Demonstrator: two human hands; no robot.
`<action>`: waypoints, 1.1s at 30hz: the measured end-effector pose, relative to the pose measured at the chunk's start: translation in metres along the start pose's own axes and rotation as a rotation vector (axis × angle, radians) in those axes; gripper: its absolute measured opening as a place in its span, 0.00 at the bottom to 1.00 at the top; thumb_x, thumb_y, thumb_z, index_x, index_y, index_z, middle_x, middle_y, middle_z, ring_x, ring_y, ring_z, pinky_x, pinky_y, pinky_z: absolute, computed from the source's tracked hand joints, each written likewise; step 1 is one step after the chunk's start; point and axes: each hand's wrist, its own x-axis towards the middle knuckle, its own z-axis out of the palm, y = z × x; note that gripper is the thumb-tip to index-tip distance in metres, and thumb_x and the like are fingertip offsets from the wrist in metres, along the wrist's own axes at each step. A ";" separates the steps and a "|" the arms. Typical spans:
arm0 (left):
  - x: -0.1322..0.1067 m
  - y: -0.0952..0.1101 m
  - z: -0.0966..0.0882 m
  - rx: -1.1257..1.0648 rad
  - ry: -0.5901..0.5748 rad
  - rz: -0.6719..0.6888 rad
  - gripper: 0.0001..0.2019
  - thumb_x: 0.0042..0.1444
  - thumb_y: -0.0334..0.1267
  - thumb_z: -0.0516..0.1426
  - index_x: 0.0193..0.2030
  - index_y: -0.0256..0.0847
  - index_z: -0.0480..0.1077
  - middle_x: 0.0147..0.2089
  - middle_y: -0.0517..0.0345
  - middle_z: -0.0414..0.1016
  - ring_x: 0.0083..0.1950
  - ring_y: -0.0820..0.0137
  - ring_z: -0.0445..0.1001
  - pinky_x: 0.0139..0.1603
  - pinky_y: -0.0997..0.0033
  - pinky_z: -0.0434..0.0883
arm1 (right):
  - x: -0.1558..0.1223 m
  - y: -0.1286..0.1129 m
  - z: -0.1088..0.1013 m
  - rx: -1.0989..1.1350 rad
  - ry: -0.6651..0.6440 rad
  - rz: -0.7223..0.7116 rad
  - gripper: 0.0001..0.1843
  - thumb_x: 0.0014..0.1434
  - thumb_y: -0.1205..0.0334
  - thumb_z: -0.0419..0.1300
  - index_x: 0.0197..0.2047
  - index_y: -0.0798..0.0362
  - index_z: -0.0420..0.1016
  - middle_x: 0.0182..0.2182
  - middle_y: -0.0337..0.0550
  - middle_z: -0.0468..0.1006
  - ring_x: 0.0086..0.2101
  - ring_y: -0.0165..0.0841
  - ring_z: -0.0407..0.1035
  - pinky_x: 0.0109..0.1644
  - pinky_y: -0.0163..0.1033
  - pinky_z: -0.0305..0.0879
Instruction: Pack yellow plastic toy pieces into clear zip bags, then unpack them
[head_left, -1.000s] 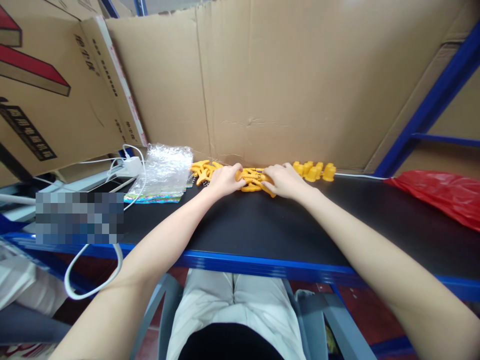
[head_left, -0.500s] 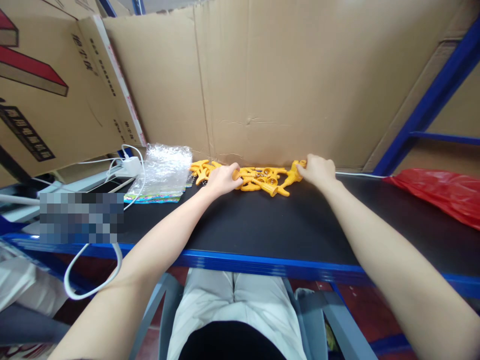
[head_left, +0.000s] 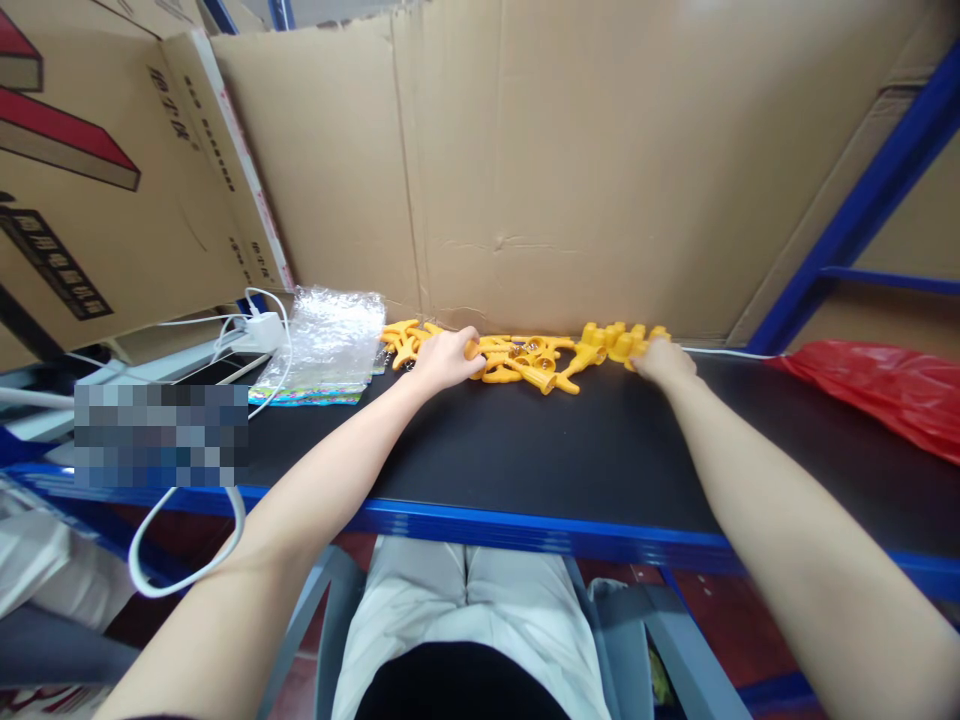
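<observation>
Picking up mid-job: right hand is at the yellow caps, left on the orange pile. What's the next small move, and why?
Probably close the right hand on one yellow cap: its fingers already touch that cluster, while the left hand grips a piece from the orange pile.

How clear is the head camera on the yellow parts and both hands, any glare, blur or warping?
Head view: even light, yellow parts sharp but small; left hand and right hand unblurred; glare on the plastic bags; wide-angle warp bends the blue frame and stretches the forearms; a pixelated patch at left.
</observation>
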 end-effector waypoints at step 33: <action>0.022 -0.057 0.025 -0.494 0.257 -0.271 0.25 0.49 0.24 0.50 0.55 0.41 0.60 0.42 0.53 0.72 0.38 0.72 0.71 0.41 0.70 0.69 | 0.016 -0.008 0.028 -0.120 -0.144 -0.462 0.14 0.58 0.62 0.51 0.41 0.58 0.73 0.40 0.53 0.75 0.41 0.40 0.69 0.45 0.42 0.62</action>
